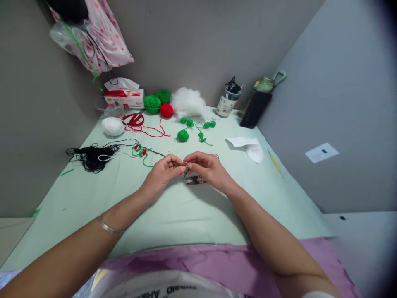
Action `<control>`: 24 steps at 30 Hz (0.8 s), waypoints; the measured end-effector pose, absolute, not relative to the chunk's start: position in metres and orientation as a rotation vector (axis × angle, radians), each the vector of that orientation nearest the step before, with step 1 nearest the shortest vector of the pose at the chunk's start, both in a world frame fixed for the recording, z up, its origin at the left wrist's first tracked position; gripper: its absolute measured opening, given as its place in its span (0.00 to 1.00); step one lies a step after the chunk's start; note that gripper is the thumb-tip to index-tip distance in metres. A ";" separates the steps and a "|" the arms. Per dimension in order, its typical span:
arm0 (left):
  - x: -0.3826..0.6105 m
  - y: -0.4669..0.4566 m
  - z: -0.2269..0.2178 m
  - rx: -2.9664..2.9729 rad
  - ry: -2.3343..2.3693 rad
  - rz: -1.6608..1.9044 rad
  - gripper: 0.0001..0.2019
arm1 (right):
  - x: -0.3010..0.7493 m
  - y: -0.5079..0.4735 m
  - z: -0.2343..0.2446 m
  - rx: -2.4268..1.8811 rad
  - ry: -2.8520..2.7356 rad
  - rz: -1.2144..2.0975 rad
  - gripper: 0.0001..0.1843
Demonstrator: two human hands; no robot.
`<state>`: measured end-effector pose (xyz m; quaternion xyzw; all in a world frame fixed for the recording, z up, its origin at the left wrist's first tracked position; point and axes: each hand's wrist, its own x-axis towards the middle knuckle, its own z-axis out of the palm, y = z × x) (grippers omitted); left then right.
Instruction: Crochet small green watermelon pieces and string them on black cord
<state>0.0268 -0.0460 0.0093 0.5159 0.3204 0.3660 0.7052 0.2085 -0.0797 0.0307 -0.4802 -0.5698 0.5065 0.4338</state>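
Note:
At the middle of the table, my left hand and my right hand meet with fingertips pinched on a small red and green crocheted piece. Black yarn runs from it leftward toward a tangled black yarn bundle. Whether a needle is between the fingers is too small to tell. Thread snips with orange-red handles lie under my right hand, blades pointing left. Two small red and green crocheted pieces rest left of my left hand, with a green tail trailing.
Green yarn balls, a red ball, white stuffing and a tissue box line the back. Small green crocheted pieces sit ahead of my hands. Rightward are a tissue, yellow crochet hook, phone and pen cup.

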 end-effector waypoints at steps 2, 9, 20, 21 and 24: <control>0.026 -0.045 0.010 1.115 0.712 0.791 0.10 | 0.209 -0.080 0.029 -1.204 -1.421 1.222 0.09; 0.027 -0.041 0.008 1.037 0.766 0.799 0.11 | 0.207 -0.086 0.026 -1.237 -1.986 0.506 0.09; 0.028 -0.040 -0.001 1.178 0.755 0.763 0.11 | 0.194 -0.090 0.026 -1.200 -1.756 0.691 0.09; 0.028 -0.041 -0.001 1.188 0.732 0.747 0.11 | 0.194 -0.089 0.029 -1.175 -1.641 0.882 0.09; 0.027 -0.041 0.001 1.262 0.772 0.759 0.10 | 0.198 -0.086 0.035 -1.068 -1.375 1.255 0.13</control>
